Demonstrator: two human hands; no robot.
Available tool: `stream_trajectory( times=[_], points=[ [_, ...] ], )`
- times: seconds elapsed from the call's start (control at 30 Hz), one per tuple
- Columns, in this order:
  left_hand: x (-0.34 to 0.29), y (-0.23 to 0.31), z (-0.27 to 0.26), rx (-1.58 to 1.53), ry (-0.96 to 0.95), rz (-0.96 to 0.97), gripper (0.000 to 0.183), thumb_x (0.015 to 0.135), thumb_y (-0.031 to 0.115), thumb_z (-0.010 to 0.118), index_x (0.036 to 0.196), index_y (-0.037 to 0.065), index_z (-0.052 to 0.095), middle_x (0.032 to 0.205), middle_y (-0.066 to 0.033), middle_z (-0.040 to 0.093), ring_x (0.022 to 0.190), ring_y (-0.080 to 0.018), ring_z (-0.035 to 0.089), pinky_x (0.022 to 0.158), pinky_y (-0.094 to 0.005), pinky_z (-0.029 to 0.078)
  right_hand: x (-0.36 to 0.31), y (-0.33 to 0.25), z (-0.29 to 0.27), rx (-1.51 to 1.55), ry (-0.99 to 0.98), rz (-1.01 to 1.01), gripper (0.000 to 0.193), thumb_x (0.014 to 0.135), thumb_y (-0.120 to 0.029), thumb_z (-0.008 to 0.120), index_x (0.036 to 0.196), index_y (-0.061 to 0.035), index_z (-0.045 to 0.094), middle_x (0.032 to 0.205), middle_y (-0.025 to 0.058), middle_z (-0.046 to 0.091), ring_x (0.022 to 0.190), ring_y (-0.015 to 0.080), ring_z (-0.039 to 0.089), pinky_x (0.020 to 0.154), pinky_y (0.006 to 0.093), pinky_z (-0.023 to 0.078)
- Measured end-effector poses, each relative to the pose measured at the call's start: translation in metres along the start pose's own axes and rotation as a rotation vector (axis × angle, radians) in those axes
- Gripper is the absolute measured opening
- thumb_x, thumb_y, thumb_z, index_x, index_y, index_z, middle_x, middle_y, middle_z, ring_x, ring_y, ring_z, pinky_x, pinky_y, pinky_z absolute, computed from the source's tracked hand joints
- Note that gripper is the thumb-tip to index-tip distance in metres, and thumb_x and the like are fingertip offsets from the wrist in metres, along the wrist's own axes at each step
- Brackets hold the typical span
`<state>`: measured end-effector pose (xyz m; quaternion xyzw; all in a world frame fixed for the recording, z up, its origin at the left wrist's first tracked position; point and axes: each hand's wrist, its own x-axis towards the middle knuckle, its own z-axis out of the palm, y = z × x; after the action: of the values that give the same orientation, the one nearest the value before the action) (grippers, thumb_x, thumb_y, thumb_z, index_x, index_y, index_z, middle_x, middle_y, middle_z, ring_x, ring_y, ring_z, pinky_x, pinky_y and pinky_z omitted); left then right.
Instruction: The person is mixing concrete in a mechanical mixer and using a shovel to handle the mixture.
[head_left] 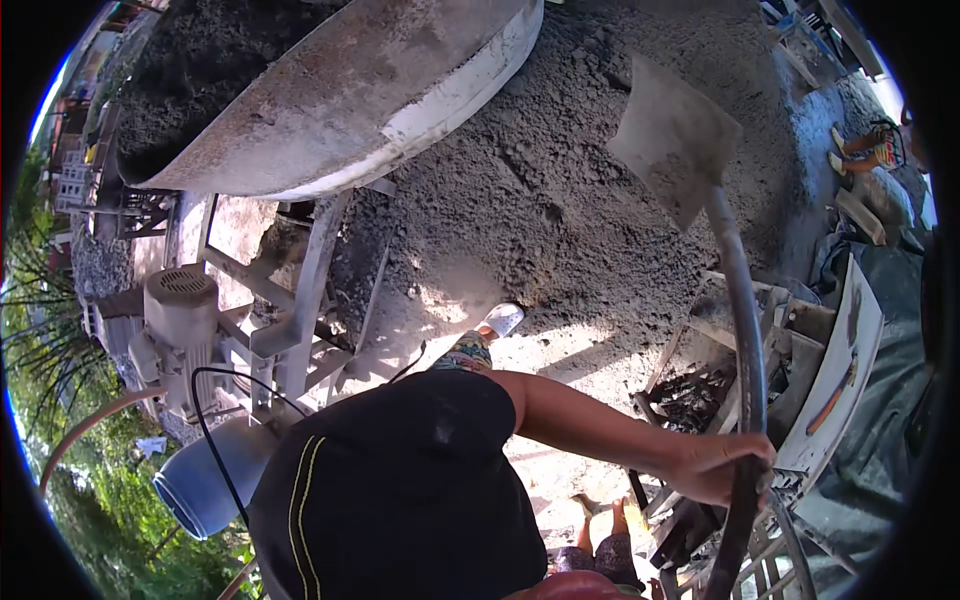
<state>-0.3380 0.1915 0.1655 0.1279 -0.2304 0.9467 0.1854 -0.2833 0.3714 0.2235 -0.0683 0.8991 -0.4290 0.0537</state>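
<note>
My left arm reaches across from a black sleeve to the right, and my left hand [722, 468] is closed around the dark shaft of a shovel [745, 310]. The shovel's flat, grey-caked blade [672, 140] points away from me, over a wide spread of grey, gritty material [520, 170]. No load shows on the blade. Below my hand the shaft runs on to the lower edge of the picture. My right hand is out of the picture. A foot in a pale clog [503, 319] stands at the near edge of the grey material.
A large metal drum [330, 100] with dark material inside leans at upper left, above a metal frame [320, 290] and motor [182, 300]. A blue barrel [210, 480] is lower left. Right are a white panel [835, 370] and dark sheeting [870, 450]. Other people's legs show far right and at bottom.
</note>
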Motion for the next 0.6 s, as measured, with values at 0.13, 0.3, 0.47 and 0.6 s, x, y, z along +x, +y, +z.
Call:
stream_trajectory(
  times=[0.13, 0.3, 0.47, 0.6],
  points=[
    [-0.023, 0.062, -0.005, -0.047, 0.204, 0.236, 0.029, 0.078, 0.037, 0.071, 0.08, 0.014, 0.053, 0.071, -0.003, 0.057, 0.071, -0.019, 0.058, 0.077, -0.0354, 0.047, 0.032, 0.0, 0.092, 0.148, -0.009, 0.014, 0.023, 0.077, -0.009, 0.063, 0.097, 0.001, 0.058, 0.085, 0.0117, 0.06, 0.071, 0.0178, 0.058, 0.067, 0.0293, 0.049],
    [-0.221, 0.333, -0.107, 0.127, 1.081, 1.005, 0.035, 0.083, 0.04, 0.063, 0.084, 0.007, 0.052, 0.068, -0.0092, 0.055, 0.065, -0.0242, 0.057, 0.065, -0.0432, 0.052, 0.079, 0.001, 0.246, 0.177, -0.038, 0.324, 0.013, 0.075, -0.003, 0.06, 0.086, 0.001, 0.055, 0.07, 0.0066, 0.055, 0.054, 0.0135, 0.05, 0.052, 0.0274, 0.043],
    [-0.287, 0.38, -0.14, 0.102, 1.19, 0.923, 0.037, 0.084, 0.042, 0.064, 0.091, 0.007, 0.053, 0.079, -0.0106, 0.057, 0.068, -0.024, 0.058, 0.064, -0.0402, 0.05, 0.042, 0.01, 0.307, 0.5, -0.091, 0.346, 0.012, 0.073, 0.004, 0.059, 0.078, 0.0003, 0.049, 0.055, 0.006, 0.049, 0.041, 0.0135, 0.049, 0.041, 0.0258, 0.039],
    [-0.25, 0.37, -0.121, -0.023, 1.289, 0.965, 0.034, 0.082, 0.04, 0.067, 0.082, 0.008, 0.055, 0.072, -0.0078, 0.057, 0.062, -0.0219, 0.056, 0.064, -0.0402, 0.05, 0.057, 0.045, 0.298, 0.533, -0.144, 0.395, 0.017, 0.08, -0.003, 0.065, 0.082, -0.0034, 0.048, 0.054, 0.0047, 0.051, 0.04, 0.0133, 0.049, 0.038, 0.0259, 0.041]
  ],
)
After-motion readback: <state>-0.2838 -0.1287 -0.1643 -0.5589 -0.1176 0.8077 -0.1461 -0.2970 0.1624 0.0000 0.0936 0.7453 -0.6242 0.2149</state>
